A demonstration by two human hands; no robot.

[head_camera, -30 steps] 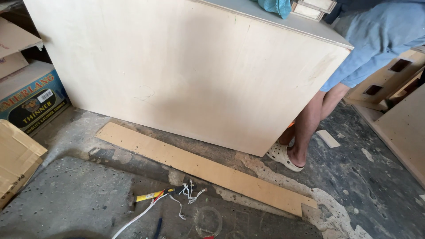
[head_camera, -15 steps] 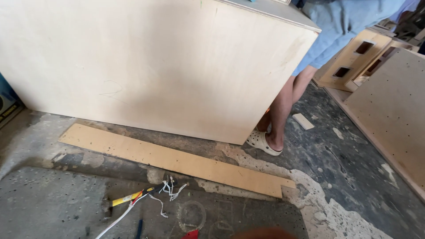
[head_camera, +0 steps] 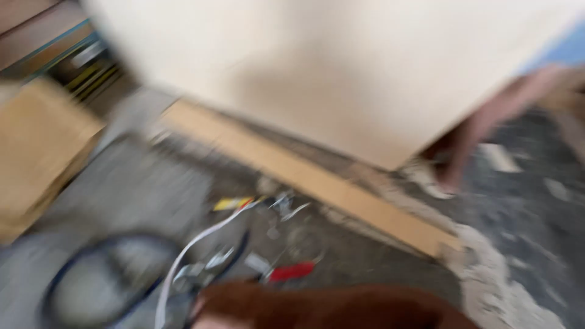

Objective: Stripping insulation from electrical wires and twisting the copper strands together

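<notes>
Concrete floor (head_camera: 140,195): plank (head_camera: 317,180) w/ plywood panel (head_camera: 341,67) behind, cables (head_camera: 201,244) nearby.

The large pale plywood panel (head_camera: 341,67) looks smooth and matt. The long tan wooden strip (head_camera: 317,180) on the rough, dusty grey concrete floor (head_camera: 134,195) is matt too. The brown cardboard box (head_camera: 36,146) looks dull.

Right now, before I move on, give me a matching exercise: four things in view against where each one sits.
Things:
1 plywood panel
2 long wooden strip
3 cardboard box
4 red item

Places:
A left edge
B flat on the floor below the panel
C floor, bottom centre
D upright across the top

Pairs: 1-D, 2-B, 3-A, 4-C
</notes>
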